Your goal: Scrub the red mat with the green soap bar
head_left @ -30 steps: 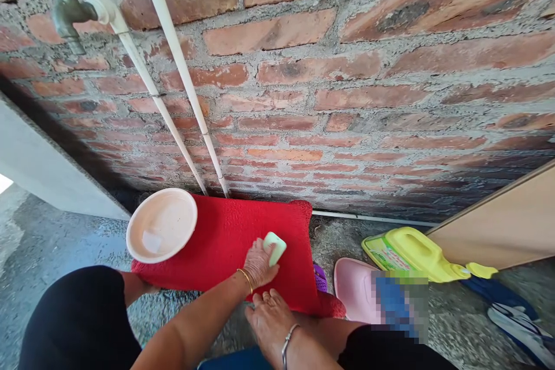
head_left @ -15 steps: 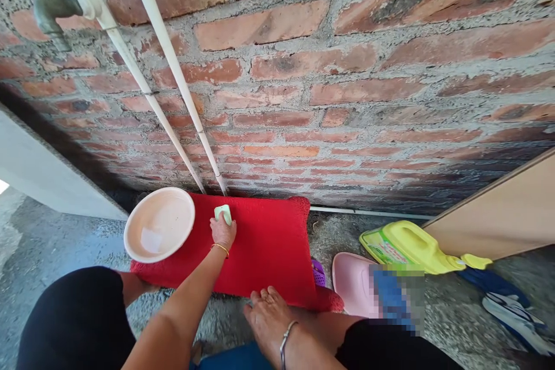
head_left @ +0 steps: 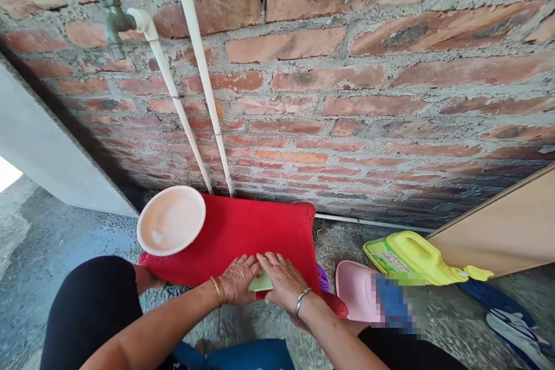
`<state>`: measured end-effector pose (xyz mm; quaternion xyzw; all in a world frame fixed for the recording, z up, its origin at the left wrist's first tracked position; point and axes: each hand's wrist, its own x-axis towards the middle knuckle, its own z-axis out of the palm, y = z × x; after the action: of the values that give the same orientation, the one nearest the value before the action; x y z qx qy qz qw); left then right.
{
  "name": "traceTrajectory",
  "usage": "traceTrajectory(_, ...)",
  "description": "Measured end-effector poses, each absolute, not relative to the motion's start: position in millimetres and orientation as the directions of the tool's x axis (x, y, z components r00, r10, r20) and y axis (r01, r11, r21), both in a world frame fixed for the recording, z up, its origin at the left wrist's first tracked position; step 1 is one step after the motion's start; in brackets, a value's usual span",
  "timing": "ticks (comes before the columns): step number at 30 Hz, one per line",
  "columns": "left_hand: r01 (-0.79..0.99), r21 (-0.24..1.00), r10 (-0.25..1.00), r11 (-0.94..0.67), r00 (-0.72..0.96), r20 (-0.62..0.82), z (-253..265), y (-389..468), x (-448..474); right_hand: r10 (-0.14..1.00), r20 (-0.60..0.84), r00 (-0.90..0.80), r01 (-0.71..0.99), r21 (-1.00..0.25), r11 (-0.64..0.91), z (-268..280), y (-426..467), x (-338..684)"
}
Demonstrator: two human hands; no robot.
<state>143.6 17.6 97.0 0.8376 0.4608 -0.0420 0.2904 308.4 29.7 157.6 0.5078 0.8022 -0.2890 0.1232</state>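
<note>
A pale green block that looks like a bar of soap (head_left: pixel 260 284) lies between my two hands, over the front edge of a red cloth (head_left: pixel 260 225). My left hand (head_left: pixel 238 278), with a gold-coloured bangle, holds it from the left side. My right hand (head_left: pixel 285 280), with a silver-coloured bangle, grips it from the right, thumb below and fingers above. The fingers of both hands partly cover the block. A light pink basin (head_left: pixel 145 228) with water in it stands on the cloth's left end.
A brick wall (head_left: pixel 295 104) rises behind, with two white pipes and a tap (head_left: pixel 113 20). At right are a pink dustpan-like item (head_left: pixel 353 292), a yellow jug (head_left: pixel 410 248) and a shoe (head_left: pixel 514 326). Panels stand at both sides.
My left hand has brought the green block from the middle of the cloth towards me and to the right. My right hand has moved forward and taken hold of it too.
</note>
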Motion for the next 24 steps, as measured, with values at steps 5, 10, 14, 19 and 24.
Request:
traceTrajectory(5, 0.755, 0.479, 0.670, -0.448, 0.639, -0.379, 113, -10, 108, 0.659, -0.480, -0.579, 0.802, -0.479, 0.356, 138, 8, 286)
traceTrajectory(10, 0.764, 0.489, 0.680, -0.421, 0.623, -0.387, 126, -14, 87, 0.679, -0.454, -0.577, 0.798, -0.492, 0.348, 140, -1, 268)
traceTrajectory(14, 0.866, 0.454, 0.815, -0.208, 0.410, -0.409, 127, 5, 61, 0.814, -0.419, -0.402, 0.892, -0.381, 0.245, 144, 3, 268)
traceTrajectory(19, 0.975, 0.222, 0.851, 0.007, 0.111, -0.514, 94, 23, 25, 0.877, -0.476, -0.065, 0.970, -0.237, -0.057, 137, 21, 285)
traceTrajectory(24, 0.975, 0.219, 0.911, 0.017, 0.075, -0.404, 63, 28, 23, 0.920, -0.386, 0.066, 0.951, -0.255, -0.176, 123, 46, 264)
